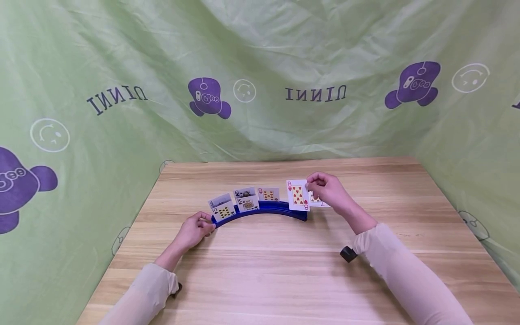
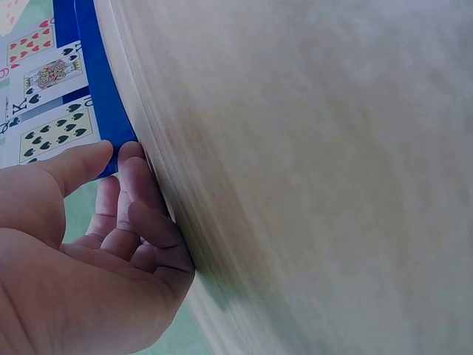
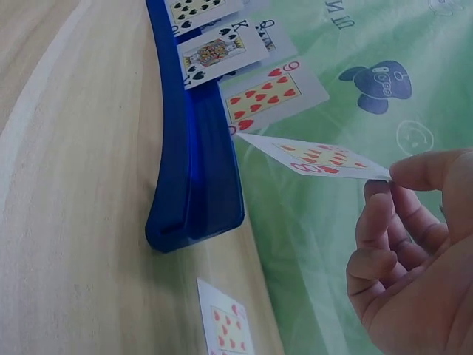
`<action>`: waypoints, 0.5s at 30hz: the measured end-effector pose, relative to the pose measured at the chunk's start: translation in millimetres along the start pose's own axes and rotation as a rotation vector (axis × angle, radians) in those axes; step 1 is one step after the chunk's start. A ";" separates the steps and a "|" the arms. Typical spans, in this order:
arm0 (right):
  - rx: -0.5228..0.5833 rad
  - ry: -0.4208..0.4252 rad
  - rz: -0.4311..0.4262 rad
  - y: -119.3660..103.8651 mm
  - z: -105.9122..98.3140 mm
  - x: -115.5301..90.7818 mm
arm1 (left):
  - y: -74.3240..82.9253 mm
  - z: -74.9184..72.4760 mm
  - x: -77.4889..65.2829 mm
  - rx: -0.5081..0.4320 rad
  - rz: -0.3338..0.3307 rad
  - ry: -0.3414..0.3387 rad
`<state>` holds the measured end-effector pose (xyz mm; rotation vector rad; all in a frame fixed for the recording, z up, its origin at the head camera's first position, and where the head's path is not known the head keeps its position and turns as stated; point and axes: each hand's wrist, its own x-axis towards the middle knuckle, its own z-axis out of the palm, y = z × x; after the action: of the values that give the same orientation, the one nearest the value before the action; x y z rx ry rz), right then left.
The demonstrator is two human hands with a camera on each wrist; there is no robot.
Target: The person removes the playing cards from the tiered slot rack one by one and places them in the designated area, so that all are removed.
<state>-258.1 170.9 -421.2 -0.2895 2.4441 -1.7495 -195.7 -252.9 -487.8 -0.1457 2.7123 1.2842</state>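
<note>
A curved blue card holder [image 1: 280, 207] lies on the table, and my left hand [image 1: 192, 231] pinches its left end between thumb and fingers. Upright in its slots are the ten of spades [image 1: 224, 212] with a jack [image 1: 219, 200] behind it. Then come the king of spades [image 1: 247, 205], a queen [image 1: 244, 193] behind it, and the nine of hearts [image 1: 268, 194] at the back. Over the holder's right end, my right hand [image 1: 332, 193] pinches the eight of hearts [image 1: 297, 196] by its edge. In the right wrist view this card [image 3: 318, 159] tilts beside the nine.
Beyond the holder's right end the seven of hearts [image 3: 225, 318] lies face up on the wooden table [image 1: 260, 275], partly covered by the right hand in the head view. A green printed cloth [image 1: 260, 131] hangs around the table's back and sides.
</note>
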 end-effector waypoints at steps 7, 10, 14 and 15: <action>0.010 0.014 0.028 0.4 -7.1 0.2 | -0.4 0.2 0.1 -0.013 0.004 -0.003; 0.018 0.023 0.040 0.8 -10.1 0.3 | -0.5 0.2 0.1 -0.012 0.007 -0.003; 0.014 0.042 0.056 2.0 -15.2 0.7 | -0.3 0.2 0.0 -0.006 0.005 -0.003; 0.012 0.046 0.056 2.1 -16.6 0.7 | -0.1 0.1 0.0 -0.005 0.003 -0.004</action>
<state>-262.4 186.7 -417.8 -0.1804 2.4469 -1.7667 -195.7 -252.9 -488.0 -0.1391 2.7077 1.2903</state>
